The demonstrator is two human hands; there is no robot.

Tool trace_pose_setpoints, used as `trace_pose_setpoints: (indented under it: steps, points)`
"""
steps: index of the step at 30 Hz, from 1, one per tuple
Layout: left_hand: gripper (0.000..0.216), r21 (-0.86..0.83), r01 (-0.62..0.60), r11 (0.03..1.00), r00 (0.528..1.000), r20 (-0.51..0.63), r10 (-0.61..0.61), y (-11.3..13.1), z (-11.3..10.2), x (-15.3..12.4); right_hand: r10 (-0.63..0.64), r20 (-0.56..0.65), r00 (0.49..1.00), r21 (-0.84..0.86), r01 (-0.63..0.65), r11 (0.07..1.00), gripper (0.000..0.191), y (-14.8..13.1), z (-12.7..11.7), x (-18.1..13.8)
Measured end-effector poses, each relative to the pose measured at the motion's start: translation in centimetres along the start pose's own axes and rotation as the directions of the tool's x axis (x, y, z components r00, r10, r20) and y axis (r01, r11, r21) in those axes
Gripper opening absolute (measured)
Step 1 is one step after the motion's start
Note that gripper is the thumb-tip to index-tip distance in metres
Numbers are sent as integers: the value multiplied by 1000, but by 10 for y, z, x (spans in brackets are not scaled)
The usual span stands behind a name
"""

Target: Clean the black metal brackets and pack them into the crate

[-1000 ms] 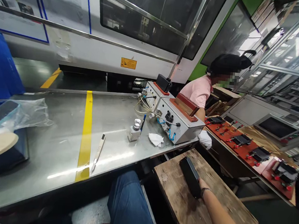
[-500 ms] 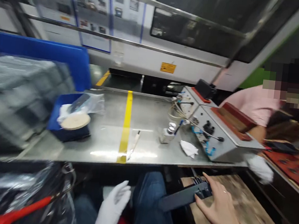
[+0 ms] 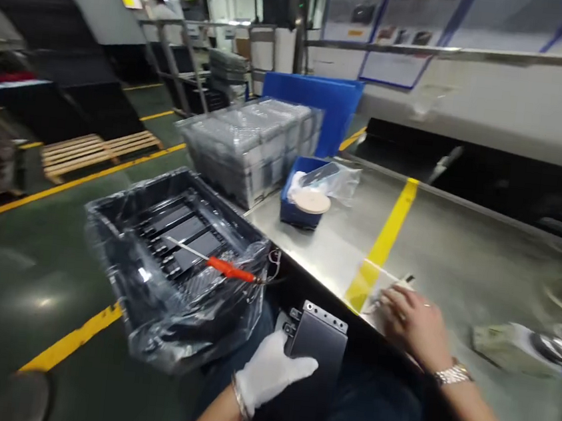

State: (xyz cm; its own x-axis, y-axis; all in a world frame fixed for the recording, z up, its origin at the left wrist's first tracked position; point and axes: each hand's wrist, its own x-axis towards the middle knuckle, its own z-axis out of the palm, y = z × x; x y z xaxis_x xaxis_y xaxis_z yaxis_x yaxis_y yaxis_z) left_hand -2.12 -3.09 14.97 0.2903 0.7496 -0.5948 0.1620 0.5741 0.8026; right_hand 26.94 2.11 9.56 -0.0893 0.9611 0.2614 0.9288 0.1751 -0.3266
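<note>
Dark grey flat plastic part (image 3: 316, 338) upright over lap; slim white knife (image 3: 393, 286) flat on table edge.

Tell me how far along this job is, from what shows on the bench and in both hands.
Done: dark parts already lie in the bagged tray. In hand: the gloved left hand holds a grey part over the lap; the bare right hand is on the knife at the bench edge. Left: the part is not yet in the tray.

Your table (image 3: 457, 256) is bare btwn the yellow stripe (image 3: 382, 248) and far edge. The bagged tray (image 3: 170, 259) blocks the left; blue bin (image 3: 301, 212) and wrapped stack (image 3: 253, 140) crowd the far-left corner.
</note>
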Motion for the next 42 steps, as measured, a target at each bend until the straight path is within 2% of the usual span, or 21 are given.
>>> trace_pose_setpoints:
  steps: [3, 8, 13, 18, 19, 21, 24, 25, 27, 29, 31, 33, 37, 40, 42]
  points:
    - [46, -66, -13, 998, 1000, -4, 12, 8, -2, -5, 34, 15, 999, -21, -33, 999, 39, 27, 13, 16]
    - [47, -75, -21, 997, 1000, 20, 23, 15, 4, -8, 137, 48, 989, -28, -136, 990, 39, 28, 5, 13]
    - [45, -43, -30, 999, 999, 37, 32, 20, 4, -15, 314, 77, 946, 57, -319, 946, 45, 11, -31, -7]
    - [48, -73, -32, 997, 998, 55, 36, 19, 6, -17, 435, 111, 894, 198, -449, 871, 57, -20, -63, -48]
    - [50, -119, -8, 993, 999, 51, 14, 18, 7, -16, 458, 107, 883, 243, -470, 849, 58, -26, -66, -57]
    - [54, -315, 61, 947, 998, 40, -52, 14, 8, -12, 487, 105, 867, 326, -493, 807, 55, -38, -67, -74]
    - [56, -656, 231, 719, 969, 87, -233, 6, 9, -4, 432, 83, 898, 421, -425, 801, 46, -59, -66, -91]
    - [55, -715, 263, 648, 957, 111, -266, 3, 9, -1, 386, 52, 921, 445, -367, 817, 42, -67, -66, -94]
    - [52, -766, 266, 585, 955, 128, -267, -1, 8, 3, 263, -27, 965, 470, -219, 855, 34, -83, -64, -95]
    - [51, -783, 220, 582, 963, 81, -256, -2, 7, 3, 153, -97, 983, 487, -87, 869, 26, -98, -62, -91]
    - [49, -794, 191, 577, 955, 15, -296, -2, 7, -1, 93, -139, 986, 518, -8, 855, 21, -112, -59, -86]
    - [44, -808, 153, 569, 943, -53, -328, 1, 8, -7, 84, -156, 984, 571, 20, 821, 19, -123, -55, -81]
    - [31, -753, 48, 656, 923, -218, -318, 5, 10, -19, 48, -148, 988, 660, 63, 749, 24, -140, -46, -74]
    - [41, -770, 96, 631, 937, -143, -317, 4, 8, -17, 20, -154, 988, 671, 89, 736, 25, -142, -43, -70]
    - [46, -810, 97, 579, 956, -86, -281, 1, 5, -13, 70, -172, 983, 643, 58, 764, 22, -136, -44, -69]
